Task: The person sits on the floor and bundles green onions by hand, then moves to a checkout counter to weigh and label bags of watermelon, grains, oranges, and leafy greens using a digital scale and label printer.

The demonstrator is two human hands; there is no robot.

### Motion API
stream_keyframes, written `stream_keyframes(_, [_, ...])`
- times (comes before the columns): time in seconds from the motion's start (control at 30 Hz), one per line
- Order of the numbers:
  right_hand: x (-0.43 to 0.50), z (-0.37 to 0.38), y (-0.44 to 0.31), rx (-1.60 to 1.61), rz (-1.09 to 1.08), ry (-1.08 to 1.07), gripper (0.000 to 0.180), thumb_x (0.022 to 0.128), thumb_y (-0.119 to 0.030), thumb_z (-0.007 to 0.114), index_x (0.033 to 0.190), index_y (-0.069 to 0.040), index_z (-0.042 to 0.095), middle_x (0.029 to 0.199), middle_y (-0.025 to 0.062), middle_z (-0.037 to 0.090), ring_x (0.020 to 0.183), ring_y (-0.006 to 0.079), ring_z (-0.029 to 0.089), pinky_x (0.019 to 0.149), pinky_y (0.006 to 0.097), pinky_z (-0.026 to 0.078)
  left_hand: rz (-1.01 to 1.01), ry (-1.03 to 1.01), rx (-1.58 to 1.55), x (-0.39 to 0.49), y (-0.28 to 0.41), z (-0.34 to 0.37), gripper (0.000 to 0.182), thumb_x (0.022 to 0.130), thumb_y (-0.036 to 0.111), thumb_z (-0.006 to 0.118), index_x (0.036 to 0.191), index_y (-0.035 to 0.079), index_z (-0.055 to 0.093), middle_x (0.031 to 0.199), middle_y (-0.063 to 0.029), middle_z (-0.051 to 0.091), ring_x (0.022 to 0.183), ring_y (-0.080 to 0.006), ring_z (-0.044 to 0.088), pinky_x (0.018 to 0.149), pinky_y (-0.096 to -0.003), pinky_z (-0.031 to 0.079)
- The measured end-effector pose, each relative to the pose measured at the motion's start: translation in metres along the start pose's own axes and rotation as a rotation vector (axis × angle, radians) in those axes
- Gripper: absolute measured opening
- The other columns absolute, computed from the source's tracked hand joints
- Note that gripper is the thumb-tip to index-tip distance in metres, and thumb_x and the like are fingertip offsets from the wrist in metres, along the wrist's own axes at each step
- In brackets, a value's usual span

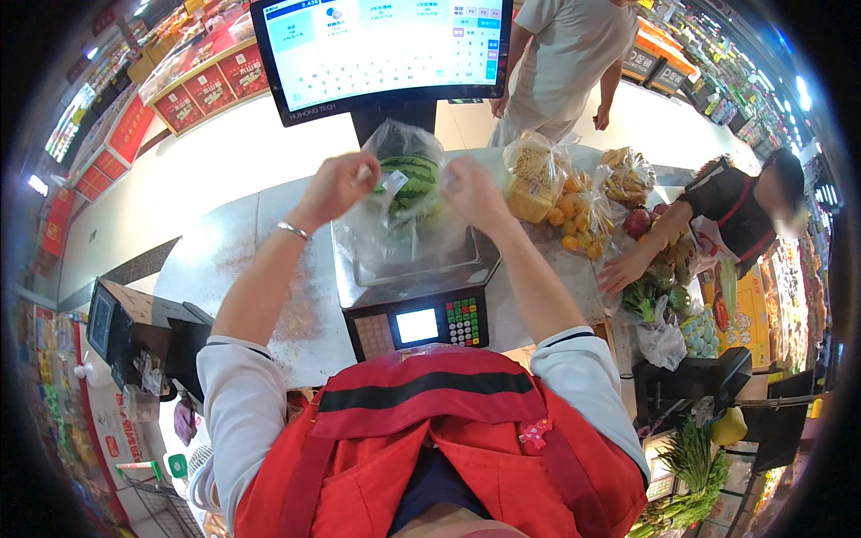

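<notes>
A green striped watermelon (412, 176) sits in a clear plastic bag (402, 134) over the metal platform of a weighing scale (390, 276). A small white label (395, 181) is on its near side. My left hand (342, 185) is closed on the bag's left side. On the other side my right hand (473, 193) grips the bag, fingers blurred. Loose film spreads below both hands across the platform. Under the platform, the scale's keypad (461, 321) and lit display (417, 325) face me.
A monitor (383, 50) stands behind the scale. Bagged yellow fruit (582, 215) and other bagged produce (625, 175) lie at the right. A co-worker's hand (622, 269) reaches over the counter (222, 269) near leafy greens (642, 299). Another person (572, 60) stands beyond the counter.
</notes>
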State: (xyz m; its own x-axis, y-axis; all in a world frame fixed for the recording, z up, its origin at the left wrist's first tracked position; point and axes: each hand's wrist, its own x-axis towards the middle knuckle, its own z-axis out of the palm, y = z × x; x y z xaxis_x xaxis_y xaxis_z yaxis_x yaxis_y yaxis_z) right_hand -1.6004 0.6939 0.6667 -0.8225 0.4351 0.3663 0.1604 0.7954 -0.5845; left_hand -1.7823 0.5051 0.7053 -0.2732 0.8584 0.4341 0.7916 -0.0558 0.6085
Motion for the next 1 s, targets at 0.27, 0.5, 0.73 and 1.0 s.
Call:
stream_keyframes(0.27, [0.042,-0.063,-0.008,0.012,-0.221,0.515,0.015,0.089,-0.014,0.061,0.085,0.001,0.058,0.079,0.0160,0.059,0.067,0.0284,0.060,0.064,0.0345,0.048,0.156,0.489,-0.021,0.068,0.060,-0.067,0.005,0.083,0.004,0.069,0.086,0.007,0.067,0.054,0.0041,0.043,0.051,-0.0015,0.033,0.047,-0.0227,0.029])
stream_keyframes(0.5, [0.059,-0.068,-0.042,1.162,0.211,0.042,0.024,0.097,-0.027,0.049,0.093,-0.004,0.054,0.080,0.0095,0.061,0.066,0.0180,0.061,0.060,0.0330,0.052,0.068,0.486,0.115,0.079,0.083,-0.051,0.012,0.079,0.014,0.077,0.080,0.007,0.067,0.055,0.0057,0.044,0.050,-0.0030,0.031,0.046,-0.0228,0.025])
stream_keyframes(0.73, [0.046,-0.045,-0.105,0.878,-0.281,-0.141,0.047,0.075,-0.018,0.074,0.111,-0.001,0.048,0.089,0.0089,0.058,0.076,0.0183,0.062,0.062,0.0336,0.049,0.229,0.374,0.131,0.077,0.106,-0.037,0.010,0.079,0.003,0.074,0.080,0.004,0.064,0.064,0.0063,0.050,0.056,-0.0012,0.031,0.048,-0.0200,0.024])
stream_keyframes(1.0, [0.025,-0.080,-0.121,1.317,-0.043,-0.316,0.022,0.078,0.001,0.059,0.088,-0.003,0.040,0.072,0.0104,0.057,0.059,0.0163,0.055,0.053,0.0264,0.042,0.198,0.125,0.144,0.064,0.114,-0.051,0.020,0.076,0.000,0.073,0.094,0.005,0.065,0.061,0.0069,0.034,0.057,-0.0035,0.029,0.051,-0.0219,0.022])
